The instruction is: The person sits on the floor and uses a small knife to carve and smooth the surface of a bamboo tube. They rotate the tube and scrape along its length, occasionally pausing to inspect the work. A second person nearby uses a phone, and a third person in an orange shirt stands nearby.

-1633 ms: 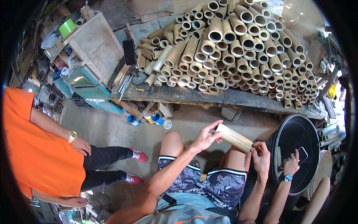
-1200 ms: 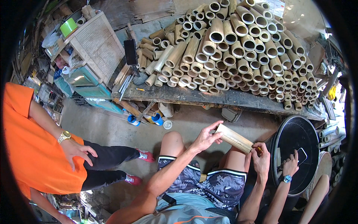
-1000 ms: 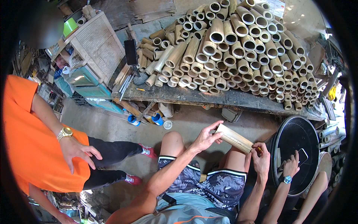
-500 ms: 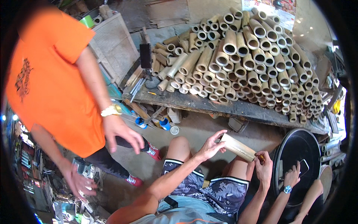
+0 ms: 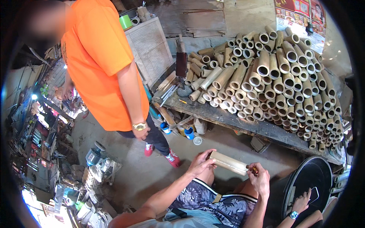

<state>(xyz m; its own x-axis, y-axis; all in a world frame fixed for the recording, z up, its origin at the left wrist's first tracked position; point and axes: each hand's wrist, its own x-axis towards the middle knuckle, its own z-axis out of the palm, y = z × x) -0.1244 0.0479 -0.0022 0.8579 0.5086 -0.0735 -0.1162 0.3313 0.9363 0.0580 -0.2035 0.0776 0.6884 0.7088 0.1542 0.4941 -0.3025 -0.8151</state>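
A pale bamboo tube (image 5: 229, 162) lies across above my lap, tilted down to the right. My left hand (image 5: 201, 163) grips its left end, thumb and fingers at the rim. At the other end my right hand (image 5: 259, 179) is closed on a small tool (image 5: 253, 170) with a yellow and dark handle. The tool's tip is at or beside the tube's end; I cannot tell whether it touches. My fingers hide most of the tool.
Many bamboo tubes (image 5: 279, 87) are piled on a dark workbench (image 5: 228, 123). A phone on a stand (image 5: 181, 64) is at its left. A person in an orange shirt (image 5: 104, 64) stands left. At right, another person's hand (image 5: 302, 203) holds a phone over a black tub (image 5: 315, 171).
The view has swung left. The orange-shirted person has lowered an arm and stands more upright. My hands still hold the tube and tool, with the tube tilted less steeply.
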